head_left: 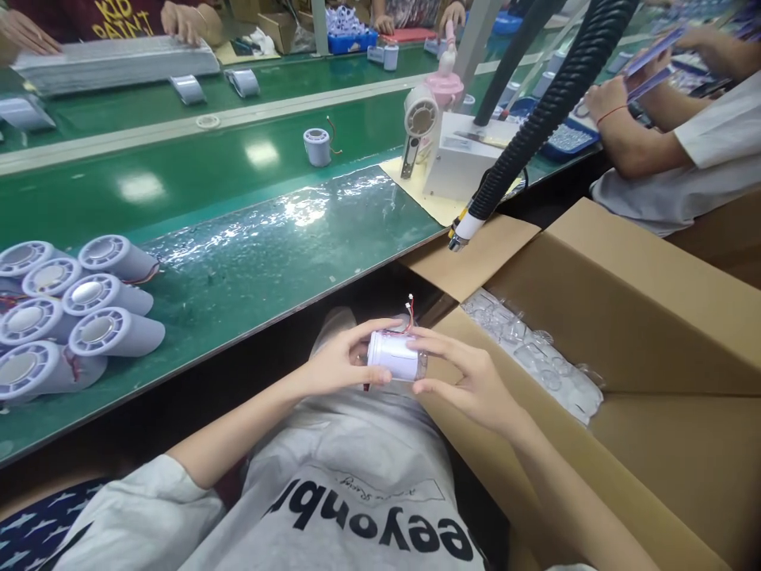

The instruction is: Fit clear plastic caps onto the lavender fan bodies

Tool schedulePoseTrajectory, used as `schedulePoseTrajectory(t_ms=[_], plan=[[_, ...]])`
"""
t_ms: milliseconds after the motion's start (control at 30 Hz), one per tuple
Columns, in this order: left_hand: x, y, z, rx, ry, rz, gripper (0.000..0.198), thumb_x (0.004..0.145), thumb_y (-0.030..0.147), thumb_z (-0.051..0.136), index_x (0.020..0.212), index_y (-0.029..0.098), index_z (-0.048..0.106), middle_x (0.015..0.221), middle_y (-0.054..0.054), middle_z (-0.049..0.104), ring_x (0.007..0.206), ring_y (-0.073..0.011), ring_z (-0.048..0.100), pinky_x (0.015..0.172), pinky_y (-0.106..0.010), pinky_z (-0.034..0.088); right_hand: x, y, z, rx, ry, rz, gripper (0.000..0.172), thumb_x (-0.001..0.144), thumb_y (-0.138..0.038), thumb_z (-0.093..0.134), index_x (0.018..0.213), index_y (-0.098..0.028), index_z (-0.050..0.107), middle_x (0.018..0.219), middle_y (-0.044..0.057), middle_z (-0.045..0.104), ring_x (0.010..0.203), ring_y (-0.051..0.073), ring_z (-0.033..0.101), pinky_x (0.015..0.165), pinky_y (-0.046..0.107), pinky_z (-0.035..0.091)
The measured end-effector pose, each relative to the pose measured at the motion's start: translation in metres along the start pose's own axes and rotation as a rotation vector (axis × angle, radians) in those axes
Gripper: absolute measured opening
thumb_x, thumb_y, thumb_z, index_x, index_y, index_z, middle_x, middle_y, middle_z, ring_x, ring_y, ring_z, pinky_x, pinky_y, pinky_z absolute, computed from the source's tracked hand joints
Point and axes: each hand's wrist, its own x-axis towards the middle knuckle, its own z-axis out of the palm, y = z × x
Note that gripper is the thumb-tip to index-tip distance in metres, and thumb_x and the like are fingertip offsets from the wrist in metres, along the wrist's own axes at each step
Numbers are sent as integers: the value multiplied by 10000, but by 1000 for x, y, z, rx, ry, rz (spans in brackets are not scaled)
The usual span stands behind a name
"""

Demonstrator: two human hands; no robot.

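Note:
A pale lavender cylindrical fan housing lies sideways between my two hands, above my lap. My left hand is closed round its left end, thumb below and fingers over the top. Around the right end, where a clear plastic part shows, my right hand pinches with thumb and fingers. Thin red and dark wires with small white connectors stick up behind the housing. On the bench to the left, several similar housings lie stacked with their round ends toward me.
An open cardboard box with clear plastic parts stands at my right. A black corrugated hose hangs above its edge. One housing stands on the green belt. A handheld fan leans by a white device. Co-workers sit across and right.

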Motion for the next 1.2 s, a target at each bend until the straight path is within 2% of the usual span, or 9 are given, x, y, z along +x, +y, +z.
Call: schedulePoseTrajectory(t_ms=[167, 400, 667, 867, 1033, 1200], plan=[[-4, 3, -4, 190, -52, 140, 784, 672, 229, 828, 1371, 337, 490, 1437, -74, 496, 1278, -270, 515, 1056, -405, 447, -2, -5, -1, 162, -23, 113, 389, 792, -312, 764, 1146, -283, 605, 1305, 34, 624, 1117, 224, 643, 958, 358, 549], [-8, 8, -5, 297, -81, 237, 781, 677, 231, 823, 1377, 327, 490, 1417, -89, 507, 1284, -275, 512, 1049, -411, 462, -3, -9, -3, 334, -50, 247, 346, 821, -305, 729, 1143, -292, 604, 1180, 20, 663, 1070, 207, 646, 905, 332, 555], [-10, 11, -6, 404, -91, 302, 793, 670, 250, 829, 1383, 313, 490, 1414, -90, 523, 1333, -281, 467, 1093, -411, 423, 0, -8, 3, 503, -52, 415, 334, 821, -416, 712, 1072, -232, 590, 1050, 39, 675, 936, 175, 653, 768, 268, 552], [-9, 10, -6, 413, -103, 348, 782, 675, 245, 825, 1379, 323, 492, 1400, -89, 541, 1329, -275, 470, 1077, -424, 439, 1, -9, 6, 650, -56, 486, 343, 840, -501, 664, 999, -212, 573, 818, -7, 641, 702, 122, 640, 631, 236, 569], [-9, 9, -6, 425, -115, 366, 800, 673, 224, 827, 1385, 338, 480, 1402, -87, 541, 1325, -266, 475, 1086, -430, 425, 0, -6, 12, 738, -46, 577, 438, 810, -607, 638, 911, -191, 546, 757, -17, 610, 608, 117, 636, 563, 249, 583], [-9, 8, -6, 370, -137, 370, 822, 673, 189, 824, 1392, 360, 464, 1419, -79, 521, 1346, -257, 453, 1087, -418, 428, 3, -3, 18, 813, -79, 672, 503, 788, -681, 600, 825, -200, 458, 584, -20, 631, 478, 132, 636, 426, 196, 513]])
